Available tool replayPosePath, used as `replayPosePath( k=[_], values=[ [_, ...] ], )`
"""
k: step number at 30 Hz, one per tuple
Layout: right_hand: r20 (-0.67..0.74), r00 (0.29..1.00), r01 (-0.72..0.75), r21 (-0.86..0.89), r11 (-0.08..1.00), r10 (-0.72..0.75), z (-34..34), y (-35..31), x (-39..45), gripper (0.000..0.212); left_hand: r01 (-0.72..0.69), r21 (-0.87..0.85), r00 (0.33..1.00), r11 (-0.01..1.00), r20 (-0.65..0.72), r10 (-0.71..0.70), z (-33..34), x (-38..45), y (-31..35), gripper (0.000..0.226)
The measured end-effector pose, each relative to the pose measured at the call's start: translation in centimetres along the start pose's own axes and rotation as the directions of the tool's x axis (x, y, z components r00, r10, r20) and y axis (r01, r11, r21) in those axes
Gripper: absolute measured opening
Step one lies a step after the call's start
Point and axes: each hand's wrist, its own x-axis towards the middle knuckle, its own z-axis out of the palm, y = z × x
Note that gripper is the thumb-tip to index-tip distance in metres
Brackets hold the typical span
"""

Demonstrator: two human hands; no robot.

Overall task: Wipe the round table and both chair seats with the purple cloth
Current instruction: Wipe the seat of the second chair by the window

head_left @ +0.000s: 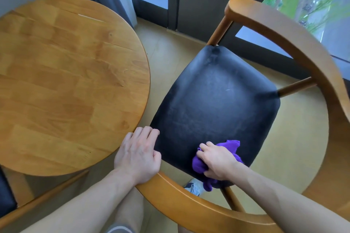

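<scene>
1. My right hand [217, 161] has its grip curled round the bunched purple cloth [230, 146], pressing it onto the near edge of the black chair seat [217, 96].
2. My left hand [137, 152] holds no cloth; its fingers curl over the end of the chair's wooden armrest [189, 200], at the seat's near-left corner.
3. Almost all the unwiped-looking seat lies away from my right grip, toward the far corners, so I judge the stroke runs forward.
4. The round desk [66, 81] sits left, nearer my left hand.
5. No readable writing anywhere.
</scene>
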Motion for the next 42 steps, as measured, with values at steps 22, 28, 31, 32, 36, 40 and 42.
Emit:
replayPosePath(
  k=[22, 28, 31, 32, 36, 40, 42],
  values=[
    [-0.013, 0.781, -0.475, 0.636, 0.608, 0.624, 1.9, 3.1, -7.9, 0.043, -0.009, 0.150, 0.999, 0.989, 0.047, 0.002, -0.5, 0.5, 0.2, 0.053],
    [-0.221, 0.580, 0.039, 0.969, 0.244, 0.784, -3.5, 0.9, -16.9, 0.049, -0.118, 0.183, 0.967, 0.976, 0.243, 0.072, -2.5, 1.7, 6.7, 0.064],
    [-0.237, 0.525, 0.217, 0.966, 0.141, 0.817, -6.3, -0.2, -21.5, 0.049, -0.026, -0.255, 0.972, 0.967, 0.219, 0.084, -4.0, 1.4, 14.7, 0.070],
    [-0.249, 0.513, 0.266, 0.956, 0.123, 0.821, -7.0, -0.5, -23.3, 0.051, 0.040, -0.436, 0.972, 0.899, 0.225, 0.066, -5.1, 1.3, 17.8, 0.068],
    [-0.315, 0.501, 0.364, 0.922, 0.134, 0.806, -8.6, -1.0, -28.7, 0.054, 0.503, -0.856, 0.836, 0.121, 0.517, 0.184, -10.5, 0.5, 26.0, 0.048],
    [-0.430, 0.454, 0.405, 0.880, 0.249, 0.780, -9.8, -1.2, -34.1, 0.051, 0.481, -0.875, 0.787, 0.057, 0.460, 0.411, -14.2, -2.7, 30.7, 0.055],
    [-0.462, 0.465, 0.443, 0.860, 0.254, 0.756, -10.3, -1.6, -36.4, 0.047, 0.354, -0.919, 0.794, 0.177, 0.394, 0.463, -15.1, -4.6, 32.2, 0.063]
  ],
)
